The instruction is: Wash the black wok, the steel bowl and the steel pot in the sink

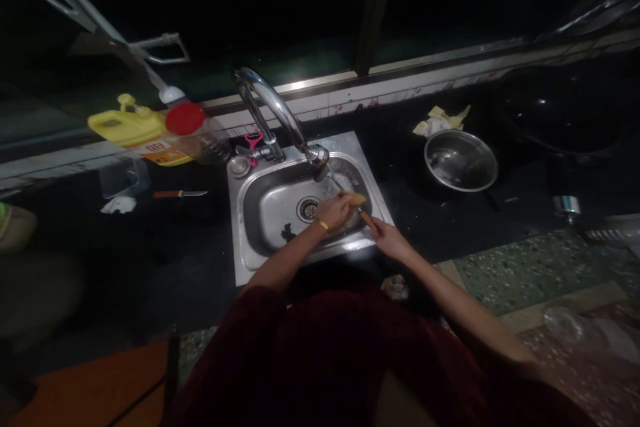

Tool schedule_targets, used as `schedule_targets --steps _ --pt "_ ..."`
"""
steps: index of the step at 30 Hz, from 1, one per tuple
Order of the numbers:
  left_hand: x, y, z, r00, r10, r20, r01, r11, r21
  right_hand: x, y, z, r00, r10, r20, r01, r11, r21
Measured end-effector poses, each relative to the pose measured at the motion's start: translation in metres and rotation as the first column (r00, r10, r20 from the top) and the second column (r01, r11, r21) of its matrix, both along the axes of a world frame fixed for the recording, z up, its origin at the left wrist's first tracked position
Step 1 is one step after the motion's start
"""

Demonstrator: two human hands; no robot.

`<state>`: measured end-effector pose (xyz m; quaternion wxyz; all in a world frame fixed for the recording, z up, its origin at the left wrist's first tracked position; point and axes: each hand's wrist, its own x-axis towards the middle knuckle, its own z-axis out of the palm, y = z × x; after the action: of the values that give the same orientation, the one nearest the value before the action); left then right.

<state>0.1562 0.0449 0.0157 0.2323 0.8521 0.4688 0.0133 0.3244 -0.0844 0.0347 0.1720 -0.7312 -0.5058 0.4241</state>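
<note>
Over the right side of the steel sink [242,240], my left hand [335,211] closes around a yellowish sponge [357,199]. It presses the sponge against a wooden-handled utensil [367,218]. My right hand [391,239] grips the handle near the sink's front right rim. A thin metal part reaches up-left beneath the faucet [273,103]; whether it is a blade or a stem, I cannot tell. Dark scraps [288,233] lie in the basin, left of the drain [309,210].
On the left stand a yellow jug [133,130], a red-lidded jar [185,119] and a clear container [124,175], with a small knife [180,193] nearby. A steel bowl [461,160], a crumpled yellow cloth [442,121] and a dark wok [560,110] are at right.
</note>
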Motion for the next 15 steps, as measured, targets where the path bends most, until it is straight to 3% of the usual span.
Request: schedule_targets --steps 3,6,8,10,13,15 --pt "-0.016 0.033 0.001 0.986 0.128 -0.102 -0.127 0.992 0.017 0.003 -0.012 0.005 0.98 -0.05 -0.19 0.036 0.996 -0.079" --pt "-0.039 0.065 0.002 0.946 0.32 -0.057 -0.318 0.947 0.044 0.006 -0.02 0.016 0.883 -0.253 -0.396 0.117 0.934 -0.336" --pt "-0.051 0.071 0.0 0.885 0.463 0.047 -0.465 0.883 0.067 0.009 -0.022 0.023 0.722 -0.421 -0.55 0.115 0.856 -0.504" --pt "-0.055 0.063 -0.004 0.843 0.519 0.143 -0.533 0.842 0.081 0.011 -0.025 0.028 0.508 -0.534 -0.676 0.057 0.804 -0.592" --pt "-0.044 0.04 -0.011 0.895 0.408 0.182 -0.429 0.898 0.098 0.011 -0.037 0.03 0.242 -0.6 -0.762 -0.013 0.784 -0.621" --pt "-0.03 0.029 -0.013 0.95 0.284 0.13 -0.299 0.947 0.116 0.009 -0.049 0.03 0.135 -0.609 -0.782 -0.072 0.781 -0.621"
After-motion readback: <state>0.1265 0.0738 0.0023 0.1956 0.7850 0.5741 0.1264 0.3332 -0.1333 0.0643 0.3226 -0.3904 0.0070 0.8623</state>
